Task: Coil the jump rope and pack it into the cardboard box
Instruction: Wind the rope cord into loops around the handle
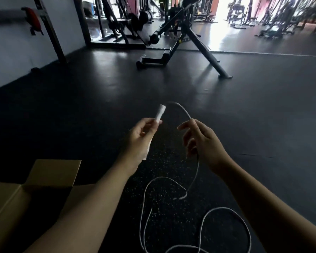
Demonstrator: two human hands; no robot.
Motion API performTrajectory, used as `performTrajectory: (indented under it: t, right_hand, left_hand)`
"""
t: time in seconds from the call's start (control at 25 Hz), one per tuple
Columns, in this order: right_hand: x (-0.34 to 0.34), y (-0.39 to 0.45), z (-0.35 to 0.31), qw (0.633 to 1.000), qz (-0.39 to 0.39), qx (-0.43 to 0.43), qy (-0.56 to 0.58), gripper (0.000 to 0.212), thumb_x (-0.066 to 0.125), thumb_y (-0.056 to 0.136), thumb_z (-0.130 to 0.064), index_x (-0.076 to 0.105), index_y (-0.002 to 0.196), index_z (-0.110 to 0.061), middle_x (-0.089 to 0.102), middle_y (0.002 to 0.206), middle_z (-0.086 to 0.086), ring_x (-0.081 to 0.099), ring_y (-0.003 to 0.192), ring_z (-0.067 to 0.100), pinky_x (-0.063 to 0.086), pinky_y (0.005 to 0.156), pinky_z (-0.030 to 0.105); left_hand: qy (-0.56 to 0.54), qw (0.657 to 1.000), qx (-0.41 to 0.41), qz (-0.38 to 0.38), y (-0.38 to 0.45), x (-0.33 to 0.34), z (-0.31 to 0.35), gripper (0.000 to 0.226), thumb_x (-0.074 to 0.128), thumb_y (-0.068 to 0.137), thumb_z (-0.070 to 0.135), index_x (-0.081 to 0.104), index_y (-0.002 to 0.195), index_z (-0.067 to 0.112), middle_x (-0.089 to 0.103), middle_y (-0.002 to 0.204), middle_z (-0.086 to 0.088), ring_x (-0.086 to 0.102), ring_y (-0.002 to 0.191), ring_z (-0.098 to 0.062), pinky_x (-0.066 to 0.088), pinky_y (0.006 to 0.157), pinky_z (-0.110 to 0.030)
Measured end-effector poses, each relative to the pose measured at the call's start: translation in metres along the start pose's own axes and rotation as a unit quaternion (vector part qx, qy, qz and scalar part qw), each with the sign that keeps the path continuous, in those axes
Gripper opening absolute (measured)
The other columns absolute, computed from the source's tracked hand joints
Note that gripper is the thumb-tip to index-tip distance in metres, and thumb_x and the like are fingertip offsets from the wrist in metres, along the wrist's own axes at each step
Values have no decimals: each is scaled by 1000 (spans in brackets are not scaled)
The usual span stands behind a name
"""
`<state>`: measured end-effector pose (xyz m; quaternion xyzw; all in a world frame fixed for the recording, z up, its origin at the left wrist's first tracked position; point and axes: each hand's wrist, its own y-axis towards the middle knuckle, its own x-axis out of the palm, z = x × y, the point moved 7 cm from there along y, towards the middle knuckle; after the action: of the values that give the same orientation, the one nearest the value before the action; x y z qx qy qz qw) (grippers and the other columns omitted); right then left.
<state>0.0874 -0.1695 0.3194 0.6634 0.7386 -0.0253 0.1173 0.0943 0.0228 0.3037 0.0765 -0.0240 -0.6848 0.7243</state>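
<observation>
Both arms reach forward – the left hand [139, 137] grips the white handle [160, 113], and the right hand [202, 141] pinches the rope [182, 109] – open box [44, 181] nearby.

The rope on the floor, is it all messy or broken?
Messy, not visibly broken. The white rope sprawls in loose, crossing loops on the dark floor, not coiled yet. The left hand holds a handle, the right hand pinches the cord. The cardboard box sits open.
</observation>
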Motion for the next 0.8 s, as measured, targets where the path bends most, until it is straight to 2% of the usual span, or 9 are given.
performTrajectory:
  t: [0.08, 0.16, 0.24, 0.32, 0.48, 0.64, 0.72, 0.8]
  right_hand:
    - [6, 1, 1, 1000, -15, -1, 5, 39, 35, 111, -37, 66, 110, -14, 63, 71, 6, 55, 51, 28, 47, 51, 39]
    - [13, 4, -2, 999, -30, -14, -2, 38, 35, 110, -37, 67, 113, -18, 68, 80, 6, 56, 54, 29, 49, 52, 41]
    - [16, 7, -9, 999, -36, -34, -7, 36, 36, 110, -36, 68, 116, -20, 70, 84, -3, 56, 55, 29, 50, 55, 44]
    - [16, 9, -16, 998, -35, -49, 2, 35, 36, 110, -34, 67, 122, -23, 70, 82, -5, 55, 57, 27, 49, 55, 41]
    - [12, 12, -28, 997, -26, -59, 38, 34, 40, 110, -33, 65, 132, -27, 66, 83, 5, 53, 65, 26, 45, 53, 27]
    - [9, 13, -32, 996, -12, -81, 39, 32, 43, 109, -30, 70, 124, -22, 55, 77, 1, 49, 64, 11, 41, 58, 24]
    - [11, 9, -34, 995, -20, -88, 46, 31, 43, 109, -30, 71, 122, -23, 57, 77, 0, 49, 62, 8, 41, 55, 21]
    - [10, 8, -35, 995, -11, -89, 41, 30, 44, 109, -30, 71, 122, -24, 56, 75, -4, 48, 61, 9, 41, 53, 20]
  left_hand:
    - [-76, 997, -12, 31, 7, 8, 6, 19, 58, 103, 29, 69, 116, 21, 67, 84, 29, 59, 77, 11, 44, 77, -13]
    - [-156, 987, -18, 26, 13, 20, 17, 15, 56, 104, 27, 66, 115, 22, 64, 88, 17, 58, 72, 4, 46, 75, -19]
    - [-227, 973, -17, 22, 20, 28, 29, 10, 55, 105, 24, 64, 110, 23, 61, 90, 5, 55, 64, -2, 51, 66, -22]
    - [-269, 962, -18, 33, 23, 29, 38, 8, 55, 105, 21, 64, 107, 20, 62, 89, 2, 54, 62, -4, 54, 63, -22]
    - [-313, 947, -11, 67, 22, 21, 47, 7, 60, 103, 18, 64, 98, 16, 65, 85, 3, 60, 68, -7, 60, 70, -24]
    - [-332, 940, -33, 77, 23, 6, 48, 8, 64, 99, 12, 65, 91, 13, 69, 89, -3, 66, 79, -12, 61, 73, -26]
    - [-318, 944, -34, 78, 20, 2, 50, 6, 65, 98, 11, 65, 92, 11, 70, 89, -5, 68, 77, -12, 62, 73, -27]
    - [-289, 953, -51, 82, 17, 3, 48, 6, 67, 97, 11, 65, 102, 8, 71, 94, -8, 70, 79, -12, 63, 74, -28]
